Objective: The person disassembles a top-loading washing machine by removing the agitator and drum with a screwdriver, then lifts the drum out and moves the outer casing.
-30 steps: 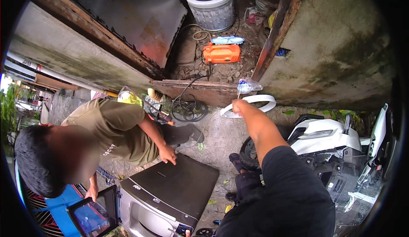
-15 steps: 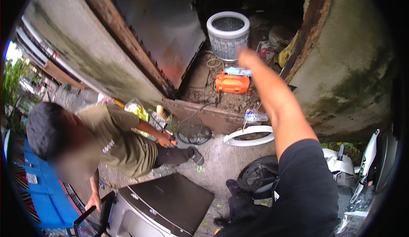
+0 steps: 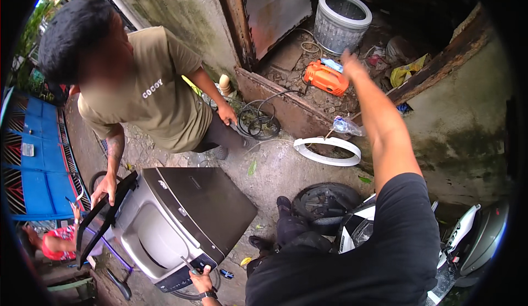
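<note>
My left hand (image 3: pixel 201 279), a watch on its wrist, is closed round what looks like a screwdriver (image 3: pixel 188 263), its thin shaft angled over the control panel of a washing machine (image 3: pixel 212 210). The machine has a dark grey body and a light grey top with a wide opening. My right arm is stretched out toward the doorway. My right hand (image 3: pixel 353 67) is smeared by motion, so its fingers cannot be made out. It appears in front of the ground near an orange pressure washer (image 3: pixel 326 79) and a grey drum with a white rim (image 3: pixel 342 28).
Across the machine, a co-worker (image 3: pixel 148 91) holds its black-framed lid (image 3: pixel 102 223). A white ring (image 3: pixel 328 152), a coiled black hose (image 3: pixel 258 122) and a tyre (image 3: pixel 324 201) lie on the concrete. A motorbike (image 3: pixel 473 240) stands at right. Another person (image 3: pixel 55 244) is at far left.
The view has shifted, bringing more of the washing machine into sight, along with my left hand and the screwdriver. The co-worker appears higher and more upright. My right arm stays outstretched.
</note>
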`<action>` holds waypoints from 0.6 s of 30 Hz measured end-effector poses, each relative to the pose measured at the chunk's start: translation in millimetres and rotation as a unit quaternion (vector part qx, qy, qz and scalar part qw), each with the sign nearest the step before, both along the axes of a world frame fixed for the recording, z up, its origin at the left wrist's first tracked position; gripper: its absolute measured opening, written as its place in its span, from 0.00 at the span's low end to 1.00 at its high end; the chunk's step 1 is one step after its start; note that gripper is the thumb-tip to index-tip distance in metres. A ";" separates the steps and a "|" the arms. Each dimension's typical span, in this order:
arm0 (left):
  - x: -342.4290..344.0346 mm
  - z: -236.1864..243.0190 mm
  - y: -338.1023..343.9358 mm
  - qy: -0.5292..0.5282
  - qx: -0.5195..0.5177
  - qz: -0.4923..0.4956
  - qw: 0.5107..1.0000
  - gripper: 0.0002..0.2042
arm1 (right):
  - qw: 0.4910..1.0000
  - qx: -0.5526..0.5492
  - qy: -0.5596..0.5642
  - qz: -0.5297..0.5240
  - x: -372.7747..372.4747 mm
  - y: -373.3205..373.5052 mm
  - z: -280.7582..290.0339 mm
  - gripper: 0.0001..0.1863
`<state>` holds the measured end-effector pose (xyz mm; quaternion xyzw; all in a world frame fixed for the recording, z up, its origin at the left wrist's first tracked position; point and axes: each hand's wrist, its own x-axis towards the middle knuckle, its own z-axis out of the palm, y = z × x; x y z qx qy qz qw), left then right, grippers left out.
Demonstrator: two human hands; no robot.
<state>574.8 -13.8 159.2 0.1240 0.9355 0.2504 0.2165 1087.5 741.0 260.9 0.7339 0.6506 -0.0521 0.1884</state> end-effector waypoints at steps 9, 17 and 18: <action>10.8 10.9 6.2 -0.006 -0.022 0.008 1.000 0.28 | 0.868 -0.423 0.248 -0.079 -22.4 -65.4 -162.3 0.40; 9.3 3.3 15.4 -0.013 -0.015 -0.005 1.000 0.29 | 0.960 -0.167 0.218 -0.061 5.9 -59.0 -289.4 0.44; 7.9 8.8 3.5 0.002 -0.072 -0.001 0.997 0.30 | 0.962 -0.171 0.214 0.007 -12.0 -60.3 -284.0 0.45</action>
